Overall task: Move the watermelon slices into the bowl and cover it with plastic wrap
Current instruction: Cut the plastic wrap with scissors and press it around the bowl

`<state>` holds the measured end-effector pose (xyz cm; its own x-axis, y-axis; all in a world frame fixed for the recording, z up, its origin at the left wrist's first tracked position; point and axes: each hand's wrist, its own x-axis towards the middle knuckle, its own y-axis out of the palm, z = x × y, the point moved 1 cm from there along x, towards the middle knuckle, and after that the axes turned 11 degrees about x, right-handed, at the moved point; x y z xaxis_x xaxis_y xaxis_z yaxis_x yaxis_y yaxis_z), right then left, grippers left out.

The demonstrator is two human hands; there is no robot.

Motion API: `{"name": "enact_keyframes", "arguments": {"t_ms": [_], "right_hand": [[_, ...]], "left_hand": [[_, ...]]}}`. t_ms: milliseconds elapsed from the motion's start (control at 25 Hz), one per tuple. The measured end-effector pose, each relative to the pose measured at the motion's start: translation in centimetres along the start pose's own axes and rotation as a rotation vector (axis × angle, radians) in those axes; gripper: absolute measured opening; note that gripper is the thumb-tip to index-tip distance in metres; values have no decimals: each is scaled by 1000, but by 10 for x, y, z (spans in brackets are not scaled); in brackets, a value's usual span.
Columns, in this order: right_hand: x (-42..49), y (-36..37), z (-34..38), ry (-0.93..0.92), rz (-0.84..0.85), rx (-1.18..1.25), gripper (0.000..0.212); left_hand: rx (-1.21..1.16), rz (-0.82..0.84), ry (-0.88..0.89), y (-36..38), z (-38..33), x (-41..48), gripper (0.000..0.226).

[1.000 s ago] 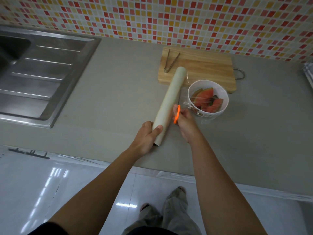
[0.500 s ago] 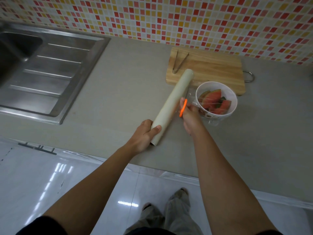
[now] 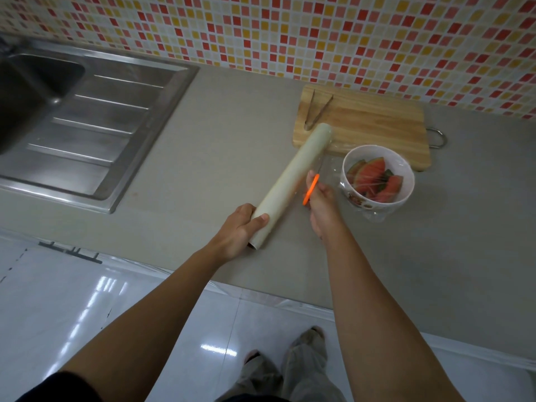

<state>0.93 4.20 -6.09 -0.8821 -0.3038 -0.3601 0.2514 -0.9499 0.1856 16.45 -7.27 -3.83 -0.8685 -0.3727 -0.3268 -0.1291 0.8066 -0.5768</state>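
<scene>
- The white round ceramic bowl (image 3: 406,195) with a flower print sits on the grey countertop (image 3: 217,146), right up against the front edge of the pale wooden cutting board (image 3: 377,123).
- The red watermelon slices with green rind (image 3: 374,178) are all in the bowl, under clear plastic film (image 3: 330,169) stretched across the top.
- The film runs from the bowl over to the long cream plastic wrap roll (image 3: 293,181), which lies diagonally on the counter.
- Left hand (image 3: 240,230) is wrapped round the roll's near end, thumb on top.
- Right hand (image 3: 322,204) sits between roll and bowl, fingers closed on a small orange cutter (image 3: 311,189).
- Metal tongs (image 3: 314,111) lie on the board; steel sink (image 3: 72,117) is far left.
</scene>
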Motion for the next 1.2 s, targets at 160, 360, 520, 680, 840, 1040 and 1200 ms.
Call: {"name": "enact_keyframes", "arguments": {"t_ms": [160, 360, 520, 680, 840, 1040, 1200], "right_hand": [[-7, -2, -11, 26, -21, 74, 42], [9, 8, 17, 45, -17, 126, 41], [16, 16, 22, 53, -37, 73, 42], [9, 21, 12, 70, -55, 147, 36], [5, 19, 1, 115, -89, 146, 39], [29, 23, 23, 126, -96, 195, 37], [40, 27, 25, 134, -44, 217, 33]], "left_hand": [[-12, 15, -23, -3, 1, 3, 47], [-18, 23, -26, -9, 0, 2, 45], [-35, 6, -22, -14, -4, 3, 36], [-5, -11, -33, -16, -3, 6, 41], [-31, -4, -29, -17, -7, 8, 42], [-23, 3, -32, -28, -2, 8, 45], [-21, 8, -26, -34, 0, 13, 46]]}}
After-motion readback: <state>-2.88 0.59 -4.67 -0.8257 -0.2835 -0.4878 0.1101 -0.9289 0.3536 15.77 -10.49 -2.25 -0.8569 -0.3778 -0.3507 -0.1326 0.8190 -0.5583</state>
